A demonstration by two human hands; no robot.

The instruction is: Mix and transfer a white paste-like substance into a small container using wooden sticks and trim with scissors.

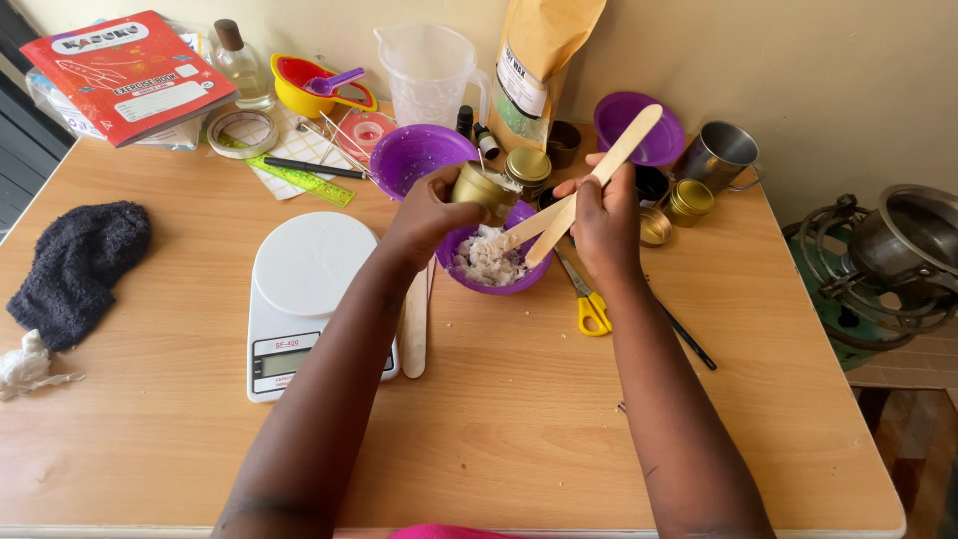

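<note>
Now wooden stick point(595, 184) slanting up-right, tip in bowl point(529, 273).

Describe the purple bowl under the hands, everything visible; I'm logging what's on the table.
The purple bowl is small, round and plastic-looking, upright on the wooden table right of the white scale. It holds white flaky lumps. A gold tin, tilted in the left hand, hangs above it; wooden sticks in the right hand dip in.

Both forearms are bare and sleeveless, with a pink garment point(444, 531) edge at the bottom.
</note>
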